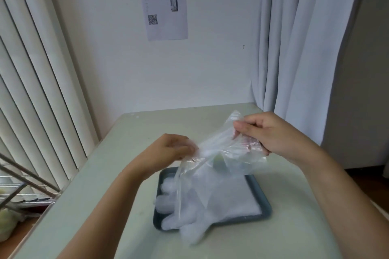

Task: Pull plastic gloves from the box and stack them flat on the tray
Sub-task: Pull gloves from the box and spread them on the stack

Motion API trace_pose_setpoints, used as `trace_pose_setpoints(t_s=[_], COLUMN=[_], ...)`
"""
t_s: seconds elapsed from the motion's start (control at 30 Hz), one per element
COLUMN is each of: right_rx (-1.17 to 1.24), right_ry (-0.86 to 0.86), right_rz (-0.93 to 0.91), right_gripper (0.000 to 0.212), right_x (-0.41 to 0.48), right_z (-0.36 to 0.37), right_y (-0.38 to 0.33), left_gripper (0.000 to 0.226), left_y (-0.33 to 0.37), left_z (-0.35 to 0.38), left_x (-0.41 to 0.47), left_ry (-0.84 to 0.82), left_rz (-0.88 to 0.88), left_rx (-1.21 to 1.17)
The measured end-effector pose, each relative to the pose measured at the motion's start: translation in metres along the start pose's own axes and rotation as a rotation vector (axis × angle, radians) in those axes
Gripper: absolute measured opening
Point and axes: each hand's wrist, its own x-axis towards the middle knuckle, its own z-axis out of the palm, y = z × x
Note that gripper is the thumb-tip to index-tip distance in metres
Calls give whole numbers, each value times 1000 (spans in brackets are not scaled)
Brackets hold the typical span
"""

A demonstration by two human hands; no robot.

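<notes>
A clear plastic glove (202, 176) hangs in the air above the dark tray (265, 200), its fingers drooping past the tray's near edge. My left hand (170, 149) pinches the glove's cuff on the left. My right hand (271, 132) pinches the cuff's other corner, higher and to the right. A pile of clear gloves (237, 195) lies flat on the tray. A pale green shape, perhaps the glove box (219, 163), shows blurred through the plastic behind the tray.
The tray stands on a pale green table (101, 185) set against a white wall. Vertical blinds and a metal rack (23, 183) are at the left. A grey curtain (305, 48) hangs at the right.
</notes>
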Motion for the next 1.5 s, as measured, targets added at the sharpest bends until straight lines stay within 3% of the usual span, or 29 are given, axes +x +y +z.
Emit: trace_pose_setpoints(t_s=[0.13, 0.33, 0.43, 0.5, 0.67, 0.77, 0.83, 0.93, 1.03, 1.13, 1.33, 1.5], right_rx=[269, 285, 271, 244, 114, 212, 410, 621, 663, 404, -266, -418], right_ry=[86, 72, 89, 88, 77, 52, 25, 83, 138, 152, 146, 139], right_rz=[219, 401, 475, 508, 539, 524, 496, 416, 390, 346, 301, 235], right_gripper=[33, 31, 35, 36, 31, 23, 19, 27, 31, 34, 35, 37], right_x=[3, 4, 7, 8, 7, 7, 6, 4, 1, 4, 5, 7], right_z=[7, 27, 44, 52, 58, 58, 57, 56, 56, 62, 77, 75], right_y=[41, 84, 104, 116, 131, 132, 128, 119, 118, 130, 157, 160], left_gripper=[21, 29, 59, 67, 17, 16, 18, 28, 27, 22, 17, 28], left_y=[-13, -29, -44, -49, -58, -62, -60, -56, -52, -59, -97, -105], left_z=[-16, 0, 14, 23, 31, 21, 14, 3, -4, -4, 11, 5], left_x=[1, 15, 23, 24, 28, 35, 39, 44, 48, 54, 62, 57], left_ry=[-105, -202, -261, -328, -287, -205, -174, -188, -195, -158, -81, 14], left_rz=[-112, -331, -450, -489, -521, -497, -479, -442, -408, -422, -459, -482], left_rx=[-197, -258, -248, -177, -131, -198, -236, -248, -205, -123, 325, 690])
